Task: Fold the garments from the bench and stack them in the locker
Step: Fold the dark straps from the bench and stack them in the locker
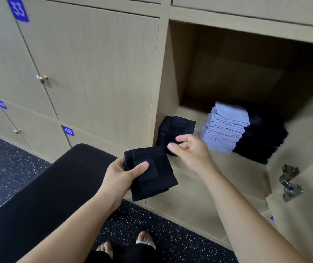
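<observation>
Nearly square, folded garment [158, 182] — left hand [122, 176] holds it flat.

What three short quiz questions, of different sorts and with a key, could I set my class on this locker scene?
1. True or false: the left hand holds a folded black garment.
2. Choose one. In the open locker, the grey stack stands (A) at the far left, (B) between the left black stack and the right black stack, (C) alone.
3. Fill in: the blue label on the closed door down-left of the open locker reads ___.

Key: 1 true; 2 B; 3 48.
</observation>
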The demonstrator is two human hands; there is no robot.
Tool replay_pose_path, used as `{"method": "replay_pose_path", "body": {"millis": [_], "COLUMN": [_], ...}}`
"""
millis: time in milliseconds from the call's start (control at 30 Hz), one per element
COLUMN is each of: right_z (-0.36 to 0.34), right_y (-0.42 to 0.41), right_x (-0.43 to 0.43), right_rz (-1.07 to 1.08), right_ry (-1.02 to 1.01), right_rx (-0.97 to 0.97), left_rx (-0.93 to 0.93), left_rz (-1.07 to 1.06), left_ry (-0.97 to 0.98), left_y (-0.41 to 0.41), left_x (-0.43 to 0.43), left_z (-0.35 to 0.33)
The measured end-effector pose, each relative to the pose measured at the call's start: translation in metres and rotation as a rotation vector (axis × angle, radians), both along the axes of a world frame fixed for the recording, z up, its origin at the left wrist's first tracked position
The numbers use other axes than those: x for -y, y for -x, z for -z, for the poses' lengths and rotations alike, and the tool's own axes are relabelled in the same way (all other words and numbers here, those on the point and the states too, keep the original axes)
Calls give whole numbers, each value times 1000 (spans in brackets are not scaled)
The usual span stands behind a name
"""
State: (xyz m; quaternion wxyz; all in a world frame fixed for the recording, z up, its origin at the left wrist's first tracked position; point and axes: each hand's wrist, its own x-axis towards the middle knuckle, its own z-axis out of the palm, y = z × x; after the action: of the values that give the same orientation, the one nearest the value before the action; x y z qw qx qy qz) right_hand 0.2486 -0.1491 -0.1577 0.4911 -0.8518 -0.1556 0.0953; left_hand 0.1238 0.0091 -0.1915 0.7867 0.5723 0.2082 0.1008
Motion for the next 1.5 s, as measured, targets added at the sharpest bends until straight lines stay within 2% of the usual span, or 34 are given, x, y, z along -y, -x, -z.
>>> {"method": "replay_pose_path", "body": {"millis": [133, 233, 400, 500, 700, 867, 1000, 1233, 1500], "right_z": [-7, -16, -25, -26, -8, 2, 2, -13, -22], "right_y": [27, 37, 55, 64, 82, 79, 61, -17, -84], "right_x": [7, 9, 14, 19, 23, 19, 19, 25, 5], "right_rz": [-267, -313, -153, -31, 115, 184, 262, 405, 326], "right_ry": [151, 212, 151, 110, 63, -114, -348, -313, -343], "right_rx": [8, 50, 72, 23, 43, 52, -20, 24, -76], "left_rx": [-34, -32, -17, -9, -2, -10, 9, -24, -57], "left_rz": [96, 109, 40, -72, -261, -243, -235, -296, -312], "left_ry": [-53, -70, -38, 12, 72, 218, 252, 166, 200], "left_y": [15, 24, 32, 31, 24, 19, 14, -1, -21], "left_x": [13, 21, 30, 32, 38, 46, 39, 7, -16], "left_z": [-13, -22, -30, -33, -34, -31, -30, -20, 4]}}
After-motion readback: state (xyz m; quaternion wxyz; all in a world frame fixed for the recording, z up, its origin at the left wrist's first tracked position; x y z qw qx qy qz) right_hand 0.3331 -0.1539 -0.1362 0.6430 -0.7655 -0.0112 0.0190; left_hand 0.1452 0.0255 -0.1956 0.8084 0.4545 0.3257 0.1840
